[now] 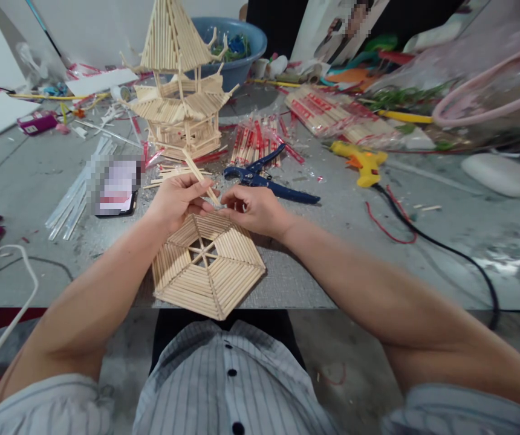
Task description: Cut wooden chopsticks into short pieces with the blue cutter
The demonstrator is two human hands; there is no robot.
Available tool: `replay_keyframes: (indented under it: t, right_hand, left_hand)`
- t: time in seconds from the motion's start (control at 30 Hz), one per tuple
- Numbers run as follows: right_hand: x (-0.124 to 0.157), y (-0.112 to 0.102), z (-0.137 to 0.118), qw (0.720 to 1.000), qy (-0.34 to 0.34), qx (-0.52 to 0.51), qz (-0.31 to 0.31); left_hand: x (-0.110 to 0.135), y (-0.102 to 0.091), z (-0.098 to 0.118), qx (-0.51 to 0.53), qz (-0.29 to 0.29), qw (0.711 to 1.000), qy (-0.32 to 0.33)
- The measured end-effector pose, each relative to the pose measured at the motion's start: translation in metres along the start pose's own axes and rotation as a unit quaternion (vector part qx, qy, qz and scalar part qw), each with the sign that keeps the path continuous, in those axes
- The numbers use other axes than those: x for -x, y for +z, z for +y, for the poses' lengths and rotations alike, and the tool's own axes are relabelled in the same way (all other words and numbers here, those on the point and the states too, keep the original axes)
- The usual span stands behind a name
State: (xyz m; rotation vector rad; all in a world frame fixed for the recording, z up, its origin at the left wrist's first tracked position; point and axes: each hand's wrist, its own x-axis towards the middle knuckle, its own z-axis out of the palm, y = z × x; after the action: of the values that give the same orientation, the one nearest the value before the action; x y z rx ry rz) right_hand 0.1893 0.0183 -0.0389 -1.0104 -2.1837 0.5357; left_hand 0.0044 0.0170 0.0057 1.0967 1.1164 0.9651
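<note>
My left hand is closed round a couple of pale wooden chopsticks, which slant up and away to the left. At their lower end my right hand has thumb and fingers pinched together; whatever is between them is too small to make out. Just below both hands lies a hexagonal panel of wooden sticks in rings, with spokes across an open centre. Its far edge is partly hidden by the hands. Behind them stands a pagoda model built from the same kind of sticks.
Blue cutters lie beyond my right hand, near wrapped chopsticks. A yellow glue gun with a black cord rests at right. Left are a phone and clear glue sticks. A blue basin stands behind.
</note>
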Motion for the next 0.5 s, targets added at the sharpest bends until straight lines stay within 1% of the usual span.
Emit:
replay_keyframes:
  t: [0.13,0.37,0.5]
  right_hand:
    - [-0.0001,0.0004,-0.0023,1.000,0.016,0.006,0.004]
    - [-0.0013,-0.0020,-0.0049,0.997,0.079,0.002,0.017]
    - [-0.0008,-0.0010,-0.0037,0.996,0.090,0.008,0.023]
  left_hand:
    - [0.0019,0.0032,0.0005,-0.005,-0.009,1.000,-0.007]
    - [0.0036,0.0034,0.0013,-0.015,-0.020,1.000,-0.003]
    - [0.0029,0.0027,0.0004,-0.024,-0.027,0.999,0.002]
